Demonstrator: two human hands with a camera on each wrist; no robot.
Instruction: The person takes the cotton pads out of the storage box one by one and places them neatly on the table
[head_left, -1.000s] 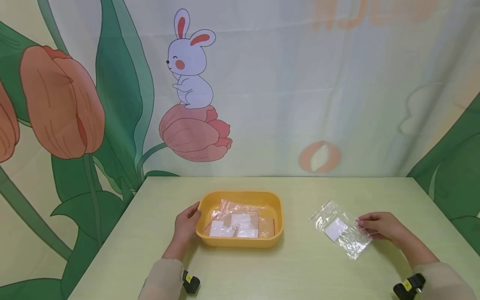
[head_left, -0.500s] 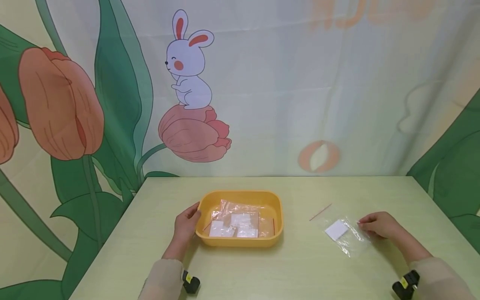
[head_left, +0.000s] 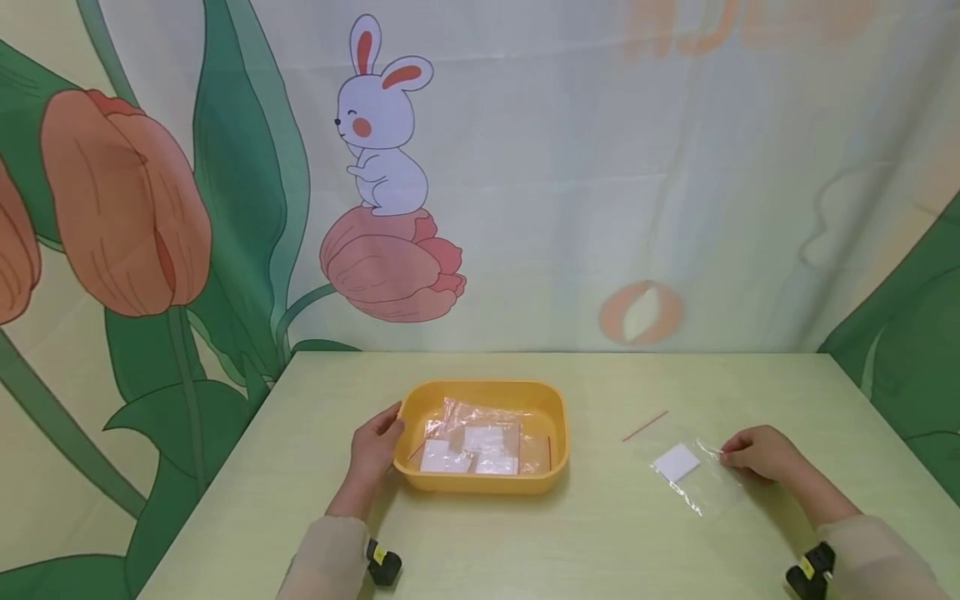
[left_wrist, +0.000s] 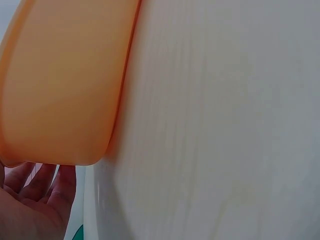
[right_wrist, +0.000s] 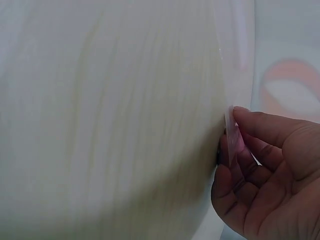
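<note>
My left hand (head_left: 372, 450) holds the left end of a yellow plastic tray (head_left: 480, 483), thumb near the rim. In the left wrist view its fingers (left_wrist: 62, 192) lie against the tray's end wall (left_wrist: 60, 100). Inside the tray are several clear zip bags (head_left: 483, 414) with white squares and red seal lines. To the right, a clear zip bag (head_left: 708, 479) with a white square (head_left: 676, 462) in it lies on or just over the table, its red seal line towards the back left. My right hand (head_left: 772, 454) pinches this bag's right edge between thumb and fingers, as the right wrist view shows.
The pale wooden table (head_left: 585, 542) runs back to a printed curtain (head_left: 525, 208) with a rabbit and tulips. Black wrist cameras sit on the left cuff (head_left: 384, 565) and the right cuff (head_left: 812, 571).
The bag in my right hand has flattened and come down towards the table, and its red seal line now shows clearly. My left hand and the tray have stayed put.
</note>
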